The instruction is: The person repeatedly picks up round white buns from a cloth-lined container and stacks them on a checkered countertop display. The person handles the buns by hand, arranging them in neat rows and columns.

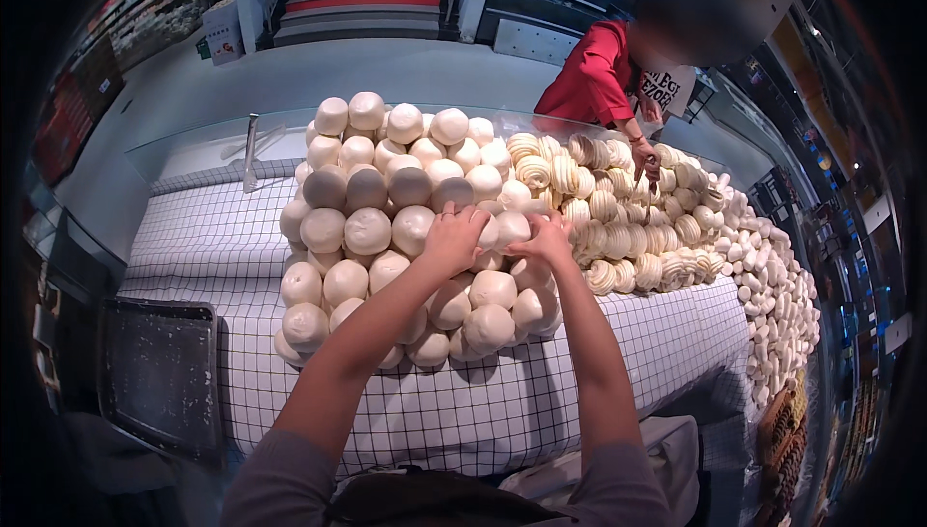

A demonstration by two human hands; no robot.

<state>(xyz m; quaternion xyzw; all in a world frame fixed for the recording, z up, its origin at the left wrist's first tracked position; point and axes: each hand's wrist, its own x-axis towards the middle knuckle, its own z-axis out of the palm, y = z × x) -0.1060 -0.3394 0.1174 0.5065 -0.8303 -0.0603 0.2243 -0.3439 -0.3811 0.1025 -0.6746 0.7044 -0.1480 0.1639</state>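
A tall stacked pile of round white steamed buns (367,231) stands in front of me. My left hand (458,239) reaches onto its right part, fingers curved against a bun (487,231). Close beside it, my right hand (547,240) curls around the right side of another steamed bun (512,228). These two buns sit side by side between my hands, among the others of the pile. Part of the left fingers' grip is hidden behind the hand.
Twisted flower rolls (618,206) are heaped to the right, then small white pieces (772,285). A person in red (596,73) reaches over the rolls with a tong-like tool. A dark tray (159,372) lies at left on the checked cloth (251,266). A clear panel (154,155) edges the table's far side.
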